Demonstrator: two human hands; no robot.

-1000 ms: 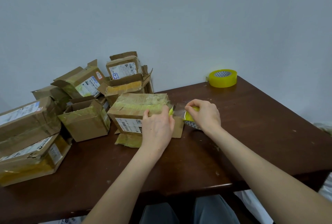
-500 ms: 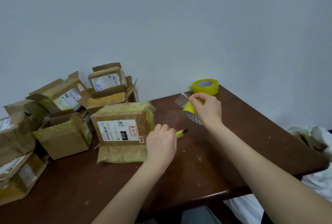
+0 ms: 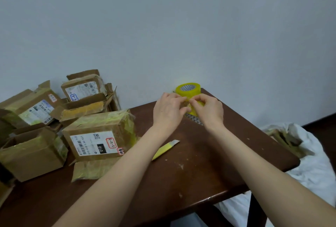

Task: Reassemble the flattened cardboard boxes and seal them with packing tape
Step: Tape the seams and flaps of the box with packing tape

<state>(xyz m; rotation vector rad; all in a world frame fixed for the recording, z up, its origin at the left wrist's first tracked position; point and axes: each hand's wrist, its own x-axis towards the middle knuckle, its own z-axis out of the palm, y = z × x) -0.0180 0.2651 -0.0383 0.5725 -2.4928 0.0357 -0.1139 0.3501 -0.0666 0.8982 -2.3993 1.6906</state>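
Above the brown table (image 3: 200,172), my right hand (image 3: 209,110) grips a yellow tape roll (image 3: 194,113), mostly hidden by both hands. My left hand (image 3: 169,110) pinches the tape's loose end at the roll. A second yellow tape roll (image 3: 188,90) stands behind them at the table's far edge. A yellow box cutter (image 3: 166,149) lies on the table near my left forearm. To its left sits a taped cardboard box (image 3: 101,135) with a white shipping label, one flap lying flat in front.
Several more cardboard boxes (image 3: 31,152) are piled at the left against the pale wall, some with open flaps. White plastic bags (image 3: 309,172) with cardboard scraps lie beyond the table's right edge. Pale specks dot the tabletop.
My left hand put the box cutter down on the table and rose to join the right hand at the tape roll. The view has swung to the right.
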